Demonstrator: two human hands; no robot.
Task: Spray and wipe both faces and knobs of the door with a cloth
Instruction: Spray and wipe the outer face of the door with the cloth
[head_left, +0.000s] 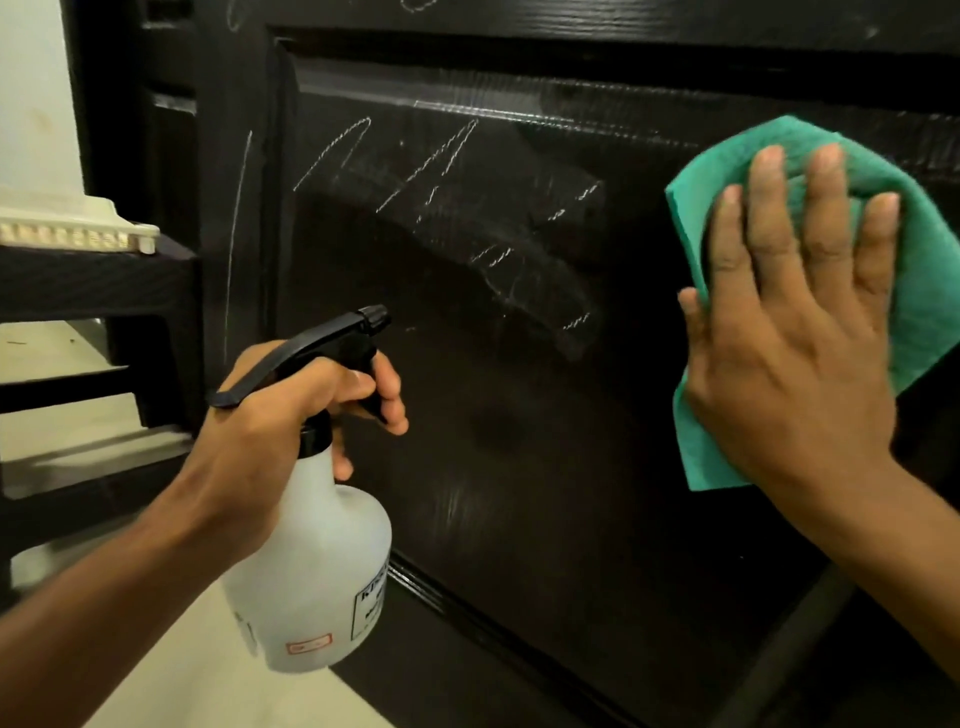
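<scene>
Dark wooden door (519, 415) wipe step: right hand (789, 332) flat-fingered on green cloth (924, 291), left hand (291, 410) gripping white spray bottle (311, 571); next, sweep cloth left over chalk scribbles (415, 171).

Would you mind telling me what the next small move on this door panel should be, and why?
Probably slide the green cloth leftward: the right hand presses it flat at the panel's right side, while white chalk-like marks remain on the dark door beside it. The left hand grips the spray bottle, its nozzle facing the panel.
</scene>
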